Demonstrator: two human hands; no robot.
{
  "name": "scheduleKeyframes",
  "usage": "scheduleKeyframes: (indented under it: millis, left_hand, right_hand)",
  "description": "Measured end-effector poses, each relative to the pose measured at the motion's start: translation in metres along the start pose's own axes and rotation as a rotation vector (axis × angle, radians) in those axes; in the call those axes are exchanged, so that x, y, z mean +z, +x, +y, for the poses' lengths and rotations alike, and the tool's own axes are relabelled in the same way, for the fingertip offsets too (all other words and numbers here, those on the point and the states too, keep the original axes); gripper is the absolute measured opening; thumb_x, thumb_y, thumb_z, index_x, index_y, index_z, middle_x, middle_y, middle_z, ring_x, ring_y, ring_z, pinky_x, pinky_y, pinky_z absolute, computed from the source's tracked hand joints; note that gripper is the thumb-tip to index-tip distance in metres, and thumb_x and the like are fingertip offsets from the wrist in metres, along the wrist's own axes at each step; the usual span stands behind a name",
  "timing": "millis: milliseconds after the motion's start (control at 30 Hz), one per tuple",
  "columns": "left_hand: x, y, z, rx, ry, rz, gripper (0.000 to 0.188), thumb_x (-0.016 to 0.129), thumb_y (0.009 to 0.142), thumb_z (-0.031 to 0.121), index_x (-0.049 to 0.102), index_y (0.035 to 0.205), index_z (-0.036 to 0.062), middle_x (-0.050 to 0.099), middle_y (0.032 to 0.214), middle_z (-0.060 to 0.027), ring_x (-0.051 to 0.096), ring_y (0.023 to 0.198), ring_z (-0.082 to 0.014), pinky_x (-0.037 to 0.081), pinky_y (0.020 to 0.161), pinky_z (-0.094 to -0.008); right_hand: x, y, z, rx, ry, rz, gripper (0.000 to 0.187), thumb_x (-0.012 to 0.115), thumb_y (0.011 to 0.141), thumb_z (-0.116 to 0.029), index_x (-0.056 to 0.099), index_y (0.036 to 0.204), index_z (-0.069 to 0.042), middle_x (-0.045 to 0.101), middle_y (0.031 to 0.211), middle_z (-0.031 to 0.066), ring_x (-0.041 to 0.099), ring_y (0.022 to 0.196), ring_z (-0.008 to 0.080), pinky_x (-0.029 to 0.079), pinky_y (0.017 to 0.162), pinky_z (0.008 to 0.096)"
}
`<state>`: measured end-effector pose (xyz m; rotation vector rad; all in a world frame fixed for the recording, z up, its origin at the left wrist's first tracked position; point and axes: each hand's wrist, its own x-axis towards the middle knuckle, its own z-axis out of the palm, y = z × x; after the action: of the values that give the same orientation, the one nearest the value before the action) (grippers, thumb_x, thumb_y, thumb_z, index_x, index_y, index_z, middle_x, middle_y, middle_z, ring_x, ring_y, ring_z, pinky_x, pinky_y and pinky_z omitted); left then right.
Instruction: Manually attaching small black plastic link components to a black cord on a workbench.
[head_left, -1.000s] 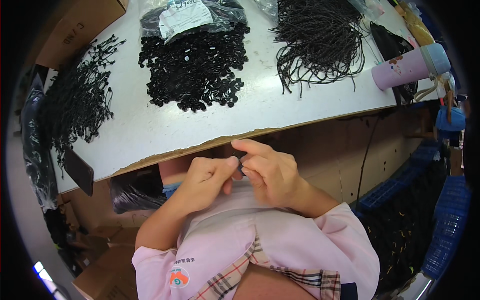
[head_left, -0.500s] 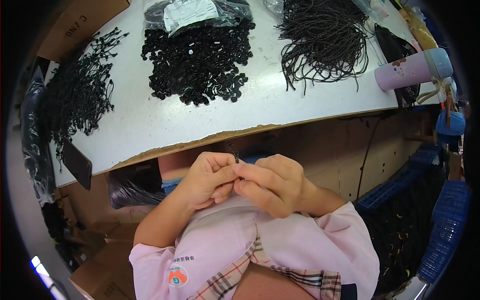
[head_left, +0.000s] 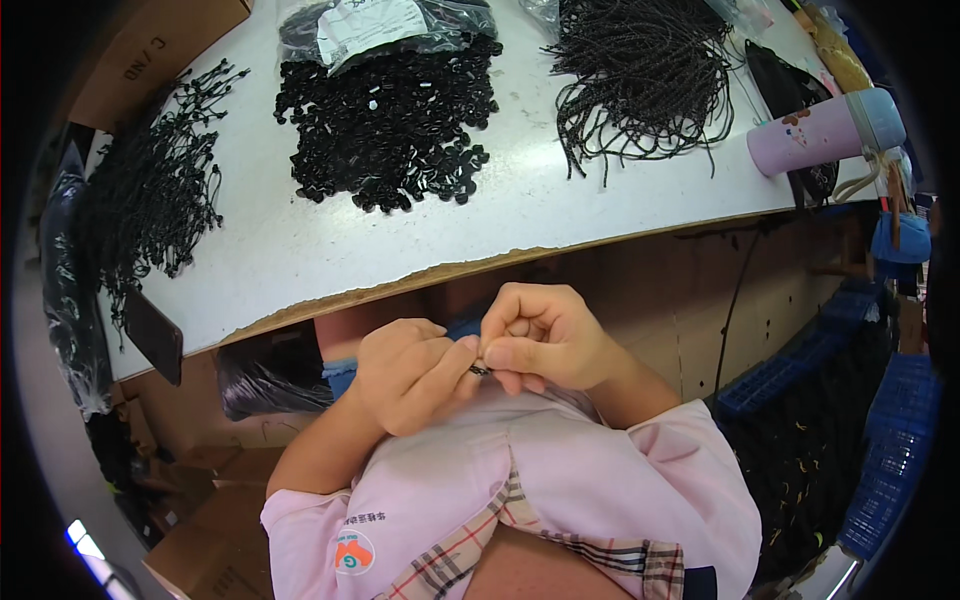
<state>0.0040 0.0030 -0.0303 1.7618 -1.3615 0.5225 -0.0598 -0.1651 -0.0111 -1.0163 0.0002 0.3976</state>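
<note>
My two hands meet above my lap, just in front of the table's near edge. My left hand [head_left: 412,378] is closed, its fingertips pinching a short bit of black cord [head_left: 480,370]. The right hand [head_left: 545,338] pinches at the same spot, thumb against curled fingers, and the fingers hide most of the cord. Beyond them on the table lie a pile of small black plastic pieces [head_left: 390,135], a bundle of loose black cords [head_left: 640,85] to the right, and a heap of looped black cords [head_left: 150,195] to the left.
The white table [head_left: 400,235] has a chipped front edge. A dark phone [head_left: 153,336] lies at its left corner, near a cardboard box [head_left: 150,60]. A clear bag [head_left: 385,30] sits behind the pieces. A lilac bottle [head_left: 805,138] lies at the right; blue crates [head_left: 890,450] stand below.
My right hand has turned, its knuckles rising while the left hand rolls palm-down. The cord end that stuck up above my fingers now shows only as a small bit beneath them.
</note>
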Motion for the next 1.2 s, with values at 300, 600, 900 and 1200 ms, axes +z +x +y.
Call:
scheduleKeyframes:
  millis: [300,600,900,1200]
  left_hand:
    - [0.000,0.006,0.007,-0.137,-0.241,0.066,0.027,0.066,0.060,-0.004,0.057,0.085,-0.0008,0.054,0.063,-0.0057,0.048,0.045,-0.0159,0.038,0.039,-0.0247]
    - [0.001,0.015,0.016,-0.232,-0.018,0.070,0.021,0.066,0.064,-0.003,0.057,0.083,-0.0014,0.054,0.063,-0.0078,0.050,0.047,-0.0178,0.039,0.042,-0.0240]
    - [-0.010,0.019,0.021,-0.965,-0.746,-0.023,0.006,0.056,0.076,0.001,0.055,0.081,-0.0026,0.055,0.066,-0.0047,0.049,0.057,-0.0067,0.039,0.050,-0.0190]
    - [-0.009,0.024,0.022,-0.814,-1.024,-0.107,0.012,0.060,0.068,-0.008,0.054,0.076,-0.0017,0.058,0.070,-0.0073,0.048,0.057,-0.0057,0.038,0.050,-0.0172]
  right_hand:
    - [0.013,-0.001,0.016,-0.500,-0.333,0.273,0.012,0.059,0.078,-0.004,0.056,0.087,0.002,0.058,0.069,0.0082,0.051,0.050,0.0073,0.039,0.045,0.0175]
    - [0.004,0.004,0.012,-0.729,-0.631,0.220,0.015,0.055,0.073,0.007,0.056,0.088,0.004,0.057,0.073,0.0115,0.052,0.058,0.0139,0.042,0.052,0.0243]
    - [-0.001,0.001,0.023,-0.793,-0.723,0.318,0.018,0.048,0.074,0.010,0.047,0.090,0.003,0.055,0.072,0.0121,0.051,0.059,0.0137,0.041,0.051,0.0239]
    - [-0.006,-0.008,0.019,-0.502,-0.231,0.175,0.017,0.055,0.074,0.002,0.045,0.086,-0.003,0.049,0.072,0.0000,0.044,0.057,0.0027,0.036,0.050,0.0170]
